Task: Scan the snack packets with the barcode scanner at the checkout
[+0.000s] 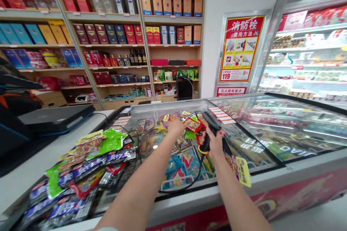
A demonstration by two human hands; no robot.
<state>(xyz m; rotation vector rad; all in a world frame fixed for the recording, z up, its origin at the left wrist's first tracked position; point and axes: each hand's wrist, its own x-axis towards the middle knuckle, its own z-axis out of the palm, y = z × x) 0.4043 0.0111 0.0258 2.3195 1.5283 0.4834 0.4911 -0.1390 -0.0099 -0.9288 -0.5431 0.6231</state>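
Note:
My left hand (pixel 176 127) reaches out over the glass lid of a chest freezer (pixel 244 137) and pinches a red snack packet (pixel 193 125). More small packets (pixel 189 116) lie beside it on the glass. My right hand (pixel 214 144) grips a black barcode scanner (pixel 210 124) with a yellow band on its handle. The scanner's head points at the red packet. Its black cable (pixel 187 184) loops back across the lid towards me.
A heap of snack packets (pixel 81 173), green, blue and red, lies at the left on the lid and counter. A dark laptop-like device (pixel 54 117) sits on the white counter. Shelves of boxed goods (pixel 114 32) fill the back wall; an open chiller (pixel 309 50) stands right.

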